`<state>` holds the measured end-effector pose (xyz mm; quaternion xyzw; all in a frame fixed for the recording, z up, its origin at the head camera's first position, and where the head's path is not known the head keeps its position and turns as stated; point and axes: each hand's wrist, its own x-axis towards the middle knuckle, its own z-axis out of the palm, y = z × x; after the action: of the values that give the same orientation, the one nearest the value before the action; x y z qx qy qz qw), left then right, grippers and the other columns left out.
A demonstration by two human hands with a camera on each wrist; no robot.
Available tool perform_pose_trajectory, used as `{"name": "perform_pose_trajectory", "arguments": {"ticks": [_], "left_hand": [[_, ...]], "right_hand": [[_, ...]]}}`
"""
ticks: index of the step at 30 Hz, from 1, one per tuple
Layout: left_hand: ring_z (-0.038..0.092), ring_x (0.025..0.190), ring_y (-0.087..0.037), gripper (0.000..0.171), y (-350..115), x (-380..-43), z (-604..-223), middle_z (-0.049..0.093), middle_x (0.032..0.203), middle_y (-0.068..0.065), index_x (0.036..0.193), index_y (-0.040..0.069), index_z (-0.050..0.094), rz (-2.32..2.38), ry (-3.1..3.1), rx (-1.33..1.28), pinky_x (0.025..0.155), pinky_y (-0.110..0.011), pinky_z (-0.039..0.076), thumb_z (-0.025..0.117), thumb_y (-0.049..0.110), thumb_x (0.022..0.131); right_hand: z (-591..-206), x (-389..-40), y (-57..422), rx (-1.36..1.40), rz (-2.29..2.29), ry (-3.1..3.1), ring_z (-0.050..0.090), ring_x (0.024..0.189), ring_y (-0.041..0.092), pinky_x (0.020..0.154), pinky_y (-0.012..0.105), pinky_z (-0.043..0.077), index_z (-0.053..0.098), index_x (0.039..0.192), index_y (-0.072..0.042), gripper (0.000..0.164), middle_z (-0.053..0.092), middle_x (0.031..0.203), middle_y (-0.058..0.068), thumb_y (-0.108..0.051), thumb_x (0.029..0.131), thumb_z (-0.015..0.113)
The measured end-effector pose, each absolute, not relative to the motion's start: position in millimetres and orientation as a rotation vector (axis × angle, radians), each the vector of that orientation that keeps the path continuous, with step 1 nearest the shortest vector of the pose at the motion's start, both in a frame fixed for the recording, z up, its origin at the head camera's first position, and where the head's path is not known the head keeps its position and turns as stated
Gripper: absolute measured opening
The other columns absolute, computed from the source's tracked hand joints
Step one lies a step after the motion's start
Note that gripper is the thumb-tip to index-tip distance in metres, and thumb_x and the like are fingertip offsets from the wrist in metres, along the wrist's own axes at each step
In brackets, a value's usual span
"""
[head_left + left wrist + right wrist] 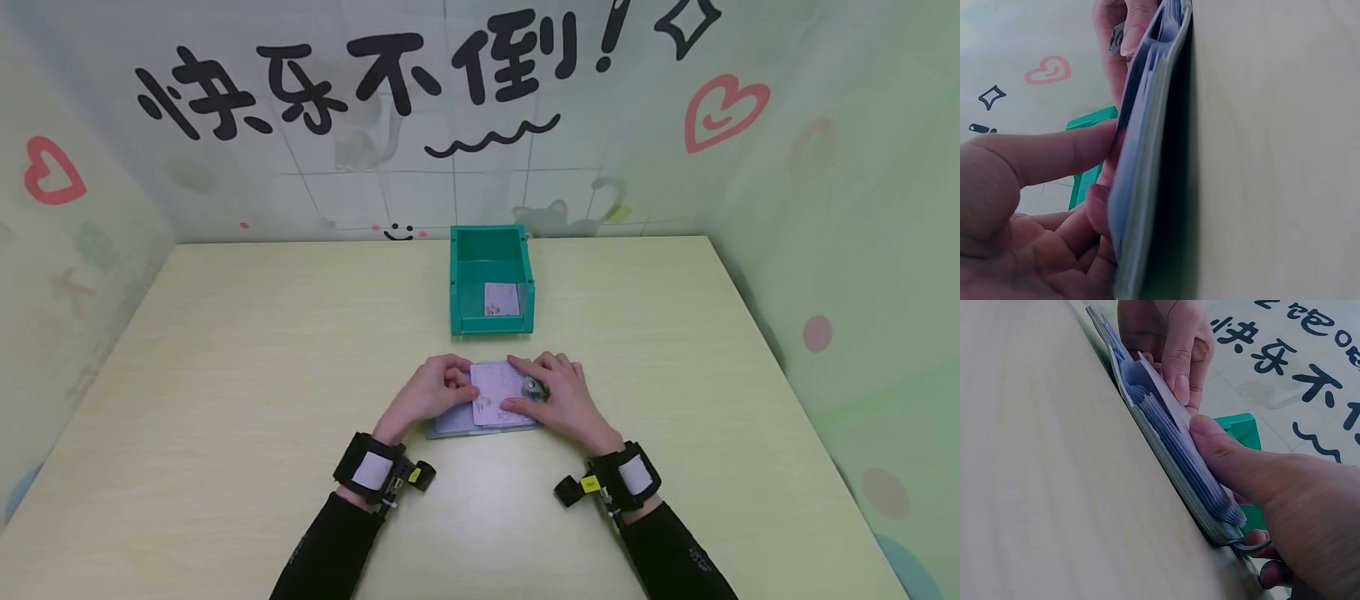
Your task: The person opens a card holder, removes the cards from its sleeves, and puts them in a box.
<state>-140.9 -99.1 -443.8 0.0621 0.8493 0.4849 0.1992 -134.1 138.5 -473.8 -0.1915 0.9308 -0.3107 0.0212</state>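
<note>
A small card album [453, 422] with a pale green cover and many thin bluish leaves lies open on the table. Over its right part is a pink patterned card [493, 392]; whether it sits inside a sleeve I cannot tell. My left hand [435, 388] pinches the card's left edge between thumb and fingers. From the right, my right hand [558, 393] holds card and album, its thumb on the near part and its index finger at the far edge. Beside that hand shows a metal clasp [533, 387]. In the right wrist view the leaves [1179, 450] fan out edge-on.
Behind the album stands a green open bin [489, 327] with a similar pink card [501, 299] inside. The pale wooden table [300, 333] extends to both sides. A printed backdrop [360, 192] encloses the back and sides.
</note>
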Motion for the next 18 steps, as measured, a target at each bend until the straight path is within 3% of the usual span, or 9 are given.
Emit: {"name": "perform_pose_trajectory", "arguments": {"ticks": [7, 18], "left_hand": [[0.059, 0.077, -0.014, 0.040, -102.3, -141.0, -444.1, 0.069, 0.083, -0.007, 0.129, -0.005, 0.058, 1.394, 2.356, 0.178, 0.073, -0.024, 0.043, 0.068, 0.010, 0.093], [0.061, 0.076, -0.013, 0.044, -97.2, -135.4, -442.0, 0.072, 0.082, -0.006, 0.128, -0.003, 0.058, 1.329, 2.466, 0.110, 0.084, -0.030, 0.050, 0.074, 0.015, 0.091]], "right_hand": [[-475.5, -134.3, 139.2, -0.596, -0.963, 2.892, 0.041, 0.094, 0.019, 0.084, 0.038, 0.024, 0.059, 0.142, -0.022, 0.069, 0.053, 0.095, 0.002, -0.046, 0.081, 0.081], [-478.6, -134.1, 139.6, -0.623, -0.953, 2.925, 0.041, 0.094, 0.019, 0.083, 0.037, 0.024, 0.060, 0.142, -0.023, 0.068, 0.053, 0.095, 0.001, -0.047, 0.082, 0.080]]}}
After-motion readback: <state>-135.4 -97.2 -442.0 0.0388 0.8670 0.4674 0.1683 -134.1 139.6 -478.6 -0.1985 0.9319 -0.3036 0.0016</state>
